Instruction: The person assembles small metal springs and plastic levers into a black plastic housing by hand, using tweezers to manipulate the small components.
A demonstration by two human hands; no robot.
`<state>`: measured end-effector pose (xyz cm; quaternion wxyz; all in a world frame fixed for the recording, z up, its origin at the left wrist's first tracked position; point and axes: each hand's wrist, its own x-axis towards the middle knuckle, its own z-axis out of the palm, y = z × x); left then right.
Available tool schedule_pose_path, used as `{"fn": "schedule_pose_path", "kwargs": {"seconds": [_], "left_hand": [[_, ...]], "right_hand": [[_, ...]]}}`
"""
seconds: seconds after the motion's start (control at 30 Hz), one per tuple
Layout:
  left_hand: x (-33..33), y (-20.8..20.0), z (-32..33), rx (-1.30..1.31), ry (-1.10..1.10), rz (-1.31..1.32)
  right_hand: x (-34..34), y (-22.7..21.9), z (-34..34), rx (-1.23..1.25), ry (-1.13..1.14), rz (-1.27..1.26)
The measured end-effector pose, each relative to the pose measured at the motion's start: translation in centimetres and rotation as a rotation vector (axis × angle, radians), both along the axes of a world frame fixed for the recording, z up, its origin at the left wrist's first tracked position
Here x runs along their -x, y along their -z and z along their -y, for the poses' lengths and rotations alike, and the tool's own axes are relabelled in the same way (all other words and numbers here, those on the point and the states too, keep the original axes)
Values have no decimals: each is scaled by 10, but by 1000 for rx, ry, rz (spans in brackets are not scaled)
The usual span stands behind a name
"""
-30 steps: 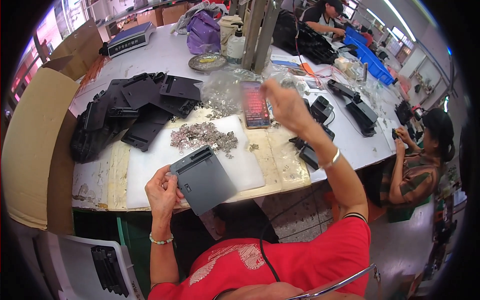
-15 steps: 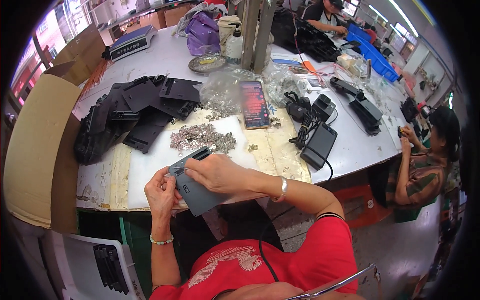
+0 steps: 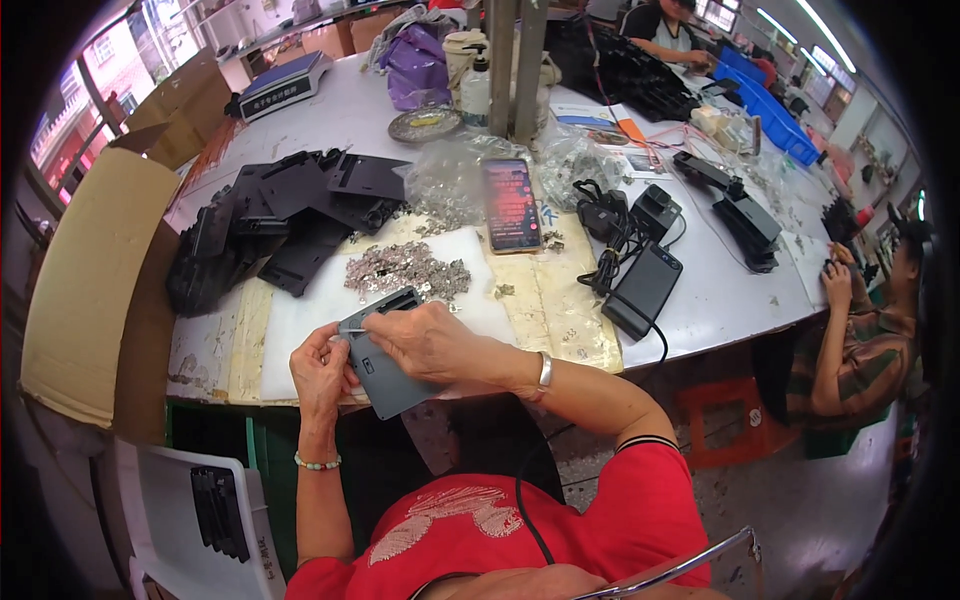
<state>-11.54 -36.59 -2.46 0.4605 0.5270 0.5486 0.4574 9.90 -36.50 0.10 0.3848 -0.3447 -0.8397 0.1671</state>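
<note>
We hold the dark grey panel (image 3: 387, 379) tilted at the table's (image 3: 745, 300) front edge, nearer us than the small metal parts (image 3: 408, 268). Our left hand (image 3: 320, 368) pinches its left edge; our right hand (image 3: 428, 343), fingers closed, grips a thin pale tool (image 3: 350, 330) over it.

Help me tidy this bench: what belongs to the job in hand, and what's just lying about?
Likely the job: grey panel in the left hand, slim pale rod in the right hand, small metal pieces, piled black parts.

Apparently lying about: phone, black power adapter, purple bag, pump bottle.
</note>
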Motion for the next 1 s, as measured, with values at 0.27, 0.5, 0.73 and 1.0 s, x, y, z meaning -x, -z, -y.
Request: {"fn": "schedule_pose_path", "kwargs": {"seconds": [0.27, 0.5, 0.73, 1.0], "left_hand": [[-15, -16, 0, 42, -28, 2], [-8, -12, 2, 20, -8, 27], [-10, -24, 1, 30, 13, -32], [-8, -13, 4, -63, -22, 67]], "right_hand": [[-15, -10, -11, 28, 158, 17], [-9, -7, -15, 38, 69, 26], [-30, -18, -27, 206, 350, -38], [-48, -6, -46, 184, 526, -43]]}}
